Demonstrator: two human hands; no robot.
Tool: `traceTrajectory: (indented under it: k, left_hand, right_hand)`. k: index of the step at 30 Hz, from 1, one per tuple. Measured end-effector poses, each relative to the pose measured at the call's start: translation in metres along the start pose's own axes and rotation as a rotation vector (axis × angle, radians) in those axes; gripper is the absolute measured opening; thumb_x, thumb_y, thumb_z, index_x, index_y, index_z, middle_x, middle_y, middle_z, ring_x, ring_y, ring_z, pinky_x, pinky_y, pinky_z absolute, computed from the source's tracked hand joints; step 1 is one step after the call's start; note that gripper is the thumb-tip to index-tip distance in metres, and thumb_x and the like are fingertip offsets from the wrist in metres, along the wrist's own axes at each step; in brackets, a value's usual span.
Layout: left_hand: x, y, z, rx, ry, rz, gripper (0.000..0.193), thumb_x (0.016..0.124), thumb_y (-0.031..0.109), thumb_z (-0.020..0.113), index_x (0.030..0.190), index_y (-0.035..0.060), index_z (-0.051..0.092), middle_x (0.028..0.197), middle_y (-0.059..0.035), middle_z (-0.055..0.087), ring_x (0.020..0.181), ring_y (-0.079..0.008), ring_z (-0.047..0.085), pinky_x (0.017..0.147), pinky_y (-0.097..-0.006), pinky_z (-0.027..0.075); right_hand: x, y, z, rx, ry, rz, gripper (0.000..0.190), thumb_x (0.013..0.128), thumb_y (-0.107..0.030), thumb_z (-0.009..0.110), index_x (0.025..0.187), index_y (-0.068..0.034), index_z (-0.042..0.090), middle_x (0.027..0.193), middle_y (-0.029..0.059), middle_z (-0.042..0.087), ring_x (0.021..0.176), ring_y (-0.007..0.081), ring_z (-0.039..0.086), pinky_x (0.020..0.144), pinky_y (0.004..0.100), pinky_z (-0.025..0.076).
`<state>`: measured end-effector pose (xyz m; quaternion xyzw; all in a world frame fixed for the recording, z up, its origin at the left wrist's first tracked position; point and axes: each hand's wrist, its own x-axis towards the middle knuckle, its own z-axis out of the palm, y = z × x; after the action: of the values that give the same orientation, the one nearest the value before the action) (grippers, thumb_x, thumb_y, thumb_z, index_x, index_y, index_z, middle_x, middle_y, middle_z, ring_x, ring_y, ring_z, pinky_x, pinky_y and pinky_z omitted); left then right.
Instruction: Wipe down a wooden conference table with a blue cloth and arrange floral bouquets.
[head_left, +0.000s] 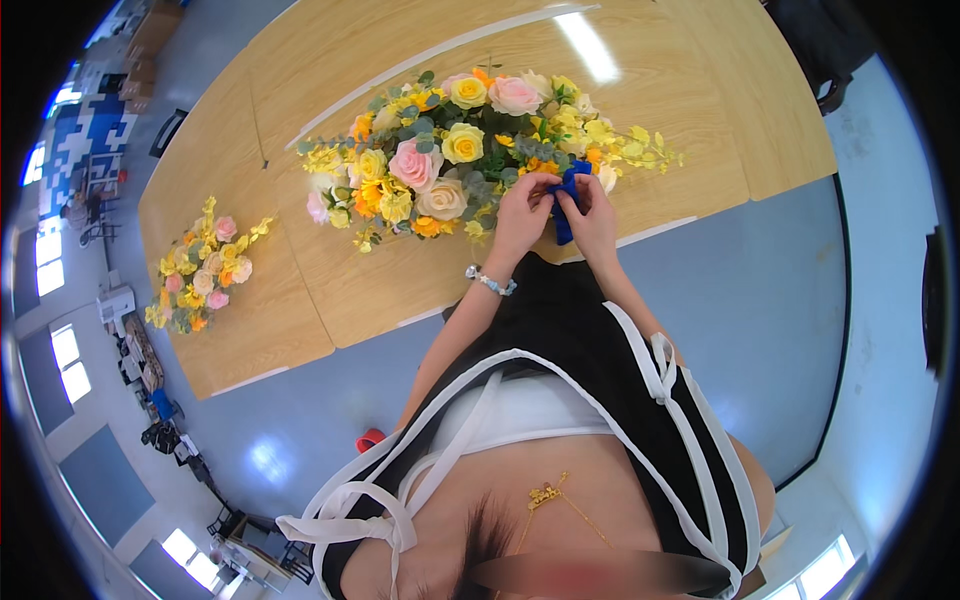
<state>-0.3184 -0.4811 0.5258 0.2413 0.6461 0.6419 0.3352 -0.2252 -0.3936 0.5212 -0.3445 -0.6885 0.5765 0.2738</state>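
Both my hands meet at a blue ribbon or strip of fabric (562, 225), just past the near edge of the wooden table (675, 202). My left hand (526, 208) pinches it from the left, its wrist wearing a beaded bracelet (491, 282). From the right, the fingers of my right hand (589, 217) grip the same blue piece, one part standing up between the hands and another hanging below. Directly beyond lies a large arrangement of artificial-looking flowers (461, 142), with pink, yellow, cream and orange blooms and green leaves. My hands partly cover its lower right side.
A smaller flower arrangement (202, 274) lies on the table's left part. A dark chair (169, 133) stands beyond the far left edge, and a black object, perhaps a chair (817, 45), is at the upper right. Boxes (142, 75) are stacked at the far left.
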Motion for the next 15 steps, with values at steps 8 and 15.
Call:
traceTrajectory:
  k: [8, 15]
  left_hand:
    - [0.000, 0.003, 0.003, 0.067, -0.009, 0.020, 0.026, 0.088, -0.005, 0.056, 0.113, 0.0010, 0.058, 0.111, -0.0077, 0.059, 0.102, -0.0147, 0.059, 0.088, -0.0270, 0.050]
    - [-0.001, 0.006, 0.001, 0.058, -0.014, 0.019, 0.025, 0.088, -0.003, 0.056, 0.111, 0.0015, 0.060, 0.110, -0.0084, 0.059, 0.099, -0.0174, 0.062, 0.085, -0.0281, 0.051]
  right_hand:
    - [0.002, 0.011, -0.005, 0.000, -0.032, -0.027, 0.021, 0.089, -0.010, 0.062, 0.106, -0.002, 0.055, 0.084, 0.0056, 0.063, 0.075, 0.0127, 0.060, 0.067, 0.0283, 0.048]
    - [0.003, 0.011, -0.006, 0.123, -0.063, 0.087, 0.019, 0.089, -0.008, 0.061, 0.105, -0.001, 0.055, 0.081, 0.0049, 0.063, 0.074, 0.0108, 0.058, 0.066, 0.0270, 0.047]
